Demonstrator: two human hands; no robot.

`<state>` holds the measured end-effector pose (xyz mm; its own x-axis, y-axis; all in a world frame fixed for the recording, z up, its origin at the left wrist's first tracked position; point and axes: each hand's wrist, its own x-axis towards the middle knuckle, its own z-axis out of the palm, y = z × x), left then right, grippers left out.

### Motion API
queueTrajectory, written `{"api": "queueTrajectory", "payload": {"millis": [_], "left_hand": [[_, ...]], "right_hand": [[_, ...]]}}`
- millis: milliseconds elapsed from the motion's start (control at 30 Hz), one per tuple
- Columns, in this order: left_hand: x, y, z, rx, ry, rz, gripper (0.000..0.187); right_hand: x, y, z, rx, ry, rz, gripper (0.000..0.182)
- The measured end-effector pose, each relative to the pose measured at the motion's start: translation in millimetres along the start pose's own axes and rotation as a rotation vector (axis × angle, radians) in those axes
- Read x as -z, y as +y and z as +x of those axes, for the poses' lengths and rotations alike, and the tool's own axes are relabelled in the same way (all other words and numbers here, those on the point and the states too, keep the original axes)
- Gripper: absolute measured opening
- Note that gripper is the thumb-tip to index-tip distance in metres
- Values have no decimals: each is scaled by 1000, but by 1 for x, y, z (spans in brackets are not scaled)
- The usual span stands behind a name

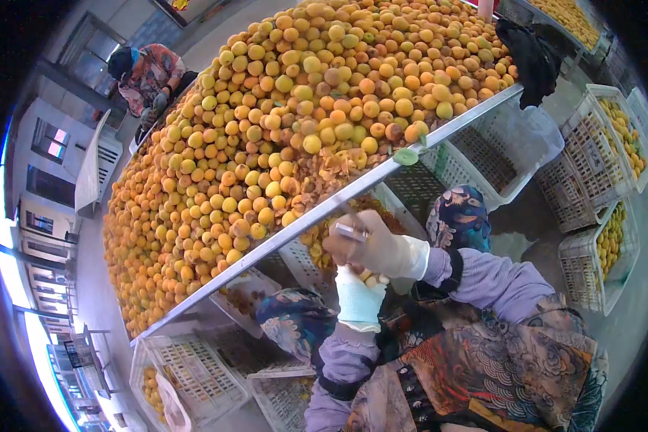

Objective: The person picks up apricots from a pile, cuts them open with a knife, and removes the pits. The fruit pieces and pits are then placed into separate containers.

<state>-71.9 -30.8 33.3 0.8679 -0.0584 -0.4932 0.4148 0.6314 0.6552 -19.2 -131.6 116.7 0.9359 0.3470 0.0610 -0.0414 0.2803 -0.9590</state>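
My right hand (381, 248), in a pale glove with a white cuff, is closed, with a small silver-coloured metal tool (351, 232) across its fingers. Just below it, my left hand (367, 278) is partly covered by the right; its bent fingers press close together, and what they hold is hidden. Both hands meet in front of the metal table edge (324, 214). Beyond that edge rises a large heap of orange-yellow apricots (266, 144). Split, torn apricot pieces (338, 167) lie at the heap's near side. Beneath my hands, a white crate (300, 261) contains opened apricots.
Crates of fruit (603, 162) are stacked on the right. An opaque plastic tub (511, 191) stands under the table edge. More crates (194, 367) sit at lower left. Black cloth (529, 61) hangs over the table corner. Another person (151, 79) works across the heap.
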Motion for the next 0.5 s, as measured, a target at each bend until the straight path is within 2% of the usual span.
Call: {"api": "queueTrajectory", "payload": {"millis": [33,100,200,233,400,433,467,500], "left_hand": [[0,1,0,1,4,0,30],[-3,7,0,93,-41,-62,34],[-20,11,-6,138,38,-54,37],[-21,10,-7,143,38,-51,37],[-17,0,-4,3,-4,90,34],[-16,-1,-3,3,-2,92,34],[-15,-2,-1,-78,-14,197,33],[-15,-2,0,-159,-26,301,32]], "right_hand": [[3,6,3,-3,-1,2,22],[11,14,12,-183,134,227,28],[15,7,11,-222,102,279,31],[18,7,14,-142,95,354,33],[29,33,26,-239,37,442,44],[37,42,31,-326,25,663,43],[42,51,35,-414,9,883,42],[38,46,34,-427,58,854,42]]}}
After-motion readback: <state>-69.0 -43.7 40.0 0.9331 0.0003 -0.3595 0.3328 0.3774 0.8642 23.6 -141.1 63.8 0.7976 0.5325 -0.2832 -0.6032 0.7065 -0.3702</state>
